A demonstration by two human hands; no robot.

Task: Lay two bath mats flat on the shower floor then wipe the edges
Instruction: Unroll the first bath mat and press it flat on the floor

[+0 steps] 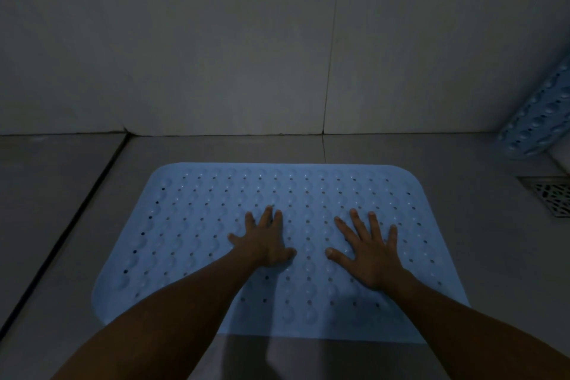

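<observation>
A light blue bath mat [197,244] lies flat on the tiled shower floor [61,194]. A second, rolled mat [536,114] leans at the right wall. Left hand [265,241] and right hand [368,251] press it, palms flat, fingers spread.

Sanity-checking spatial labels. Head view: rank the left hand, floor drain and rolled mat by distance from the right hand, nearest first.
From the right hand:
1. Left hand, just to its left, also flat on the blue mat.
2. Floor drain, to the right on the floor.
3. Rolled mat, far right, leaning against the wall beyond the drain.
</observation>
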